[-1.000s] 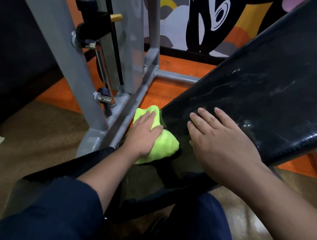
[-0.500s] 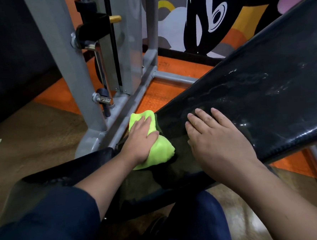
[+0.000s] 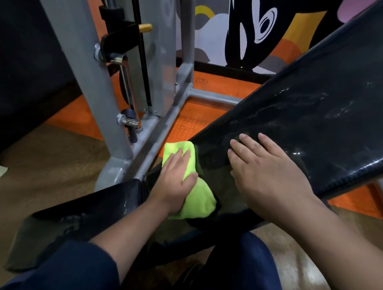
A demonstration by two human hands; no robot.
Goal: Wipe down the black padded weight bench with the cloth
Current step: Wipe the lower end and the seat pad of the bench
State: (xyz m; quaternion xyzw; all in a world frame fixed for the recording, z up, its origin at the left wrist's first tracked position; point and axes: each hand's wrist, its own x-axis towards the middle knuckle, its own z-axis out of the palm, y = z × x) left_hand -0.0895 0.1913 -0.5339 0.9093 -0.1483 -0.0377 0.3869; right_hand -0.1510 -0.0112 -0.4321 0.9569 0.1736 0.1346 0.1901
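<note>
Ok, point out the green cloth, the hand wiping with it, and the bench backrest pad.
green cloth (image 3: 198, 202): head view, on its lower bunched part.
left hand (image 3: 175, 184): head view, on the back of the hand.
backrest pad (image 3: 319, 123): head view, on its shiny black face.

This is a gym. A grey steel machine frame (image 3: 88, 84) stands bolted together on the floor, with a chrome guide rod (image 3: 127, 88) and a yellow-tipped selector pin (image 3: 145, 27) on its black carriage. A black padded bench (image 3: 318, 114) slopes up beside it, its vinyl shiny. Orange rubber matting (image 3: 193, 122) lies under the equipment, tan floor (image 3: 48, 167) around it. A bright painted mural (image 3: 268, 23) covers the far wall.
</note>
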